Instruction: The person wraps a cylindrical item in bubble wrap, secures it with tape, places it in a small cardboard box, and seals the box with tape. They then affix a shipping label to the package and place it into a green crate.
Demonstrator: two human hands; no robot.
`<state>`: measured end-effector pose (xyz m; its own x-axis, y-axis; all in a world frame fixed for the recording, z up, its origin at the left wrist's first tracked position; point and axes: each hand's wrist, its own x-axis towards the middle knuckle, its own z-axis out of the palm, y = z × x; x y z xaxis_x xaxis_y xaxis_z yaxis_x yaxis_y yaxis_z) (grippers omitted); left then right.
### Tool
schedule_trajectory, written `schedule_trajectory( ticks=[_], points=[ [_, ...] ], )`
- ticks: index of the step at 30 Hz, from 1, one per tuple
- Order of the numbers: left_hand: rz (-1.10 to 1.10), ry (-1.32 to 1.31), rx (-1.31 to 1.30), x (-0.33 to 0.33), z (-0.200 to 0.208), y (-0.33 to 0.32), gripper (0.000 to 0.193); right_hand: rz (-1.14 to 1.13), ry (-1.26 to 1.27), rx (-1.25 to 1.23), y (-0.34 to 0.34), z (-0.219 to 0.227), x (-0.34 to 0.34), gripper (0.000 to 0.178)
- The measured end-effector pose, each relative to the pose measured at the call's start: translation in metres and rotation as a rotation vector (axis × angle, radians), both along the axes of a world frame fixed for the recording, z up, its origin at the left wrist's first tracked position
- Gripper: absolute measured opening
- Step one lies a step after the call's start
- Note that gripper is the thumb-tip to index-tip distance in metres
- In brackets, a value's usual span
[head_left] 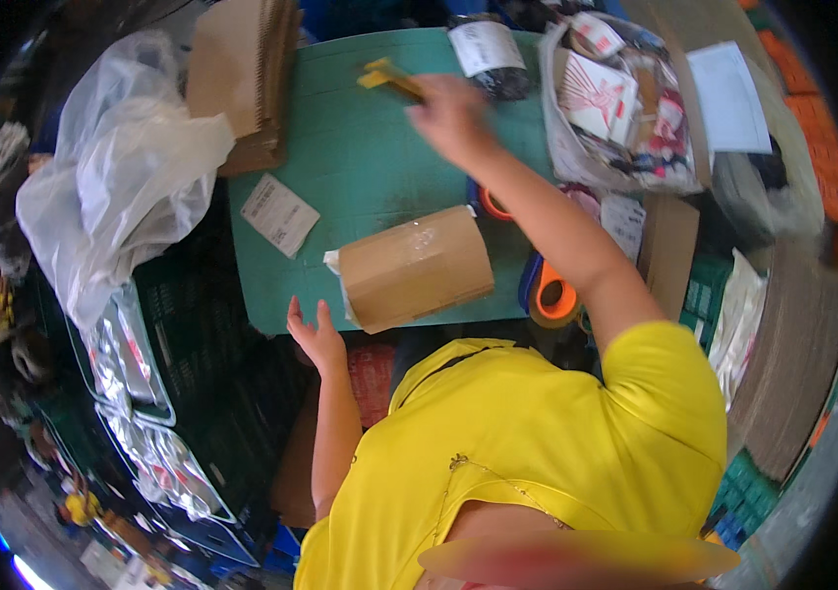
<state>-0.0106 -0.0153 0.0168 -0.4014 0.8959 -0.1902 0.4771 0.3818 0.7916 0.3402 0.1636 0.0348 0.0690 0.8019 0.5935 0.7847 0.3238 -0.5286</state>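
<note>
A brown cardboard-wrapped cylinder (417, 267) lies on its side near the front edge of the green work surface (340, 108), with white material showing at its left end. Just off that end is my left hand (318, 339), its fingers spread and holding nothing. My right hand (453, 118), smeared by motion, reaches over the far side of the surface. It grips a yellow tool (394, 79), too blurred to tell its kind. A white printed label sheet (281, 214) lies left of the cylinder.
A black-wrapped package (488, 59) with a white label stands at the back, beside a plastic-lined box (625, 98) of small items. Orange-cored tape rolls (551, 295) sit by my right forearm. Cardboard sheets (240, 79) and clear plastic bags (129, 167) crowd the left.
</note>
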Motion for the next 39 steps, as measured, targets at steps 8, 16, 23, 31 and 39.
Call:
schedule_trajectory(
  ticks=[8,16,23,31,39],
  points=[
    [0.026,-0.575,-0.186,0.039,-0.013,0.051,0.056,-0.863,-0.162,-0.221,-0.085,0.074,0.148,0.032],
    [-0.254,-0.619,-0.469,0.053,-0.021,0.073,0.061,-0.576,0.091,-0.167,-0.290,0.027,0.005,0.020],
    [-0.388,0.629,0.329,0.104,-0.010,0.059,0.094,-0.975,0.075,-0.168,-0.422,0.047,0.060,0.015],
    [-0.904,0.338,1.080,0.294,0.047,-0.085,0.077,-0.847,0.475,0.058,-0.588,0.005,0.085,0.017],
    [-2.065,0.015,1.130,0.490,0.101,-0.338,0.066,-1.305,1.079,-1.145,-0.837,-0.192,0.060,0.037]
  ],
)
